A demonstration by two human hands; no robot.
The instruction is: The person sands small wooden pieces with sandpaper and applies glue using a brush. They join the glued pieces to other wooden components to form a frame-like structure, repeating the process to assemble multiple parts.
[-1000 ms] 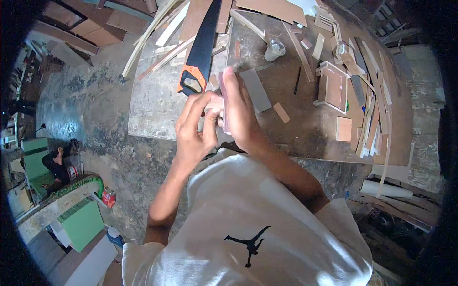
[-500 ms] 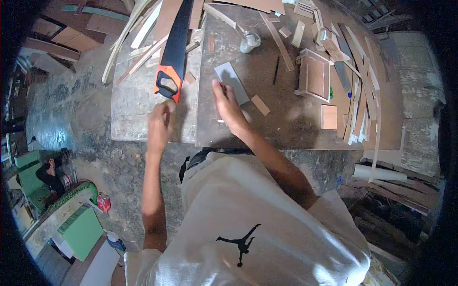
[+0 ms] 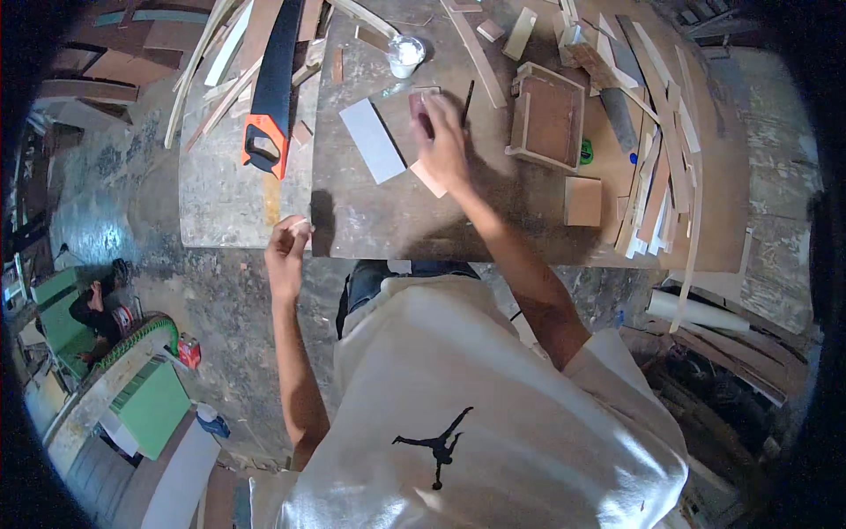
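Observation:
My left hand (image 3: 287, 256) is closed in a pinch at the front edge of the bench; a small pale bit shows at its fingertips, too small to name. Over the middle of the bench, my right hand (image 3: 442, 148) curls around a small reddish-brown piece (image 3: 418, 108), partly hidden by the fingers. Left of that hand lies a flat grey-white rectangular slab (image 3: 372, 139). A small light wood piece (image 3: 428, 178) lies under the right wrist. Farther back stands a clear cup with white stuff in it (image 3: 405, 56). A dark thin stick (image 3: 468, 102) lies beside my right fingers.
A handsaw with an orange and black handle (image 3: 267, 145) lies at the left. Right of centre sits a shallow wooden box (image 3: 547, 115), with a square wood piece (image 3: 582, 201) nearer me. Long wood strips (image 3: 652, 189) are heaped at the right. A person (image 3: 104, 313) is at the far left.
My right hand has moved away from me and right, past the grey-white slab. My left hand has dropped back from near the saw handle to the bench edge. The view has shifted slightly.

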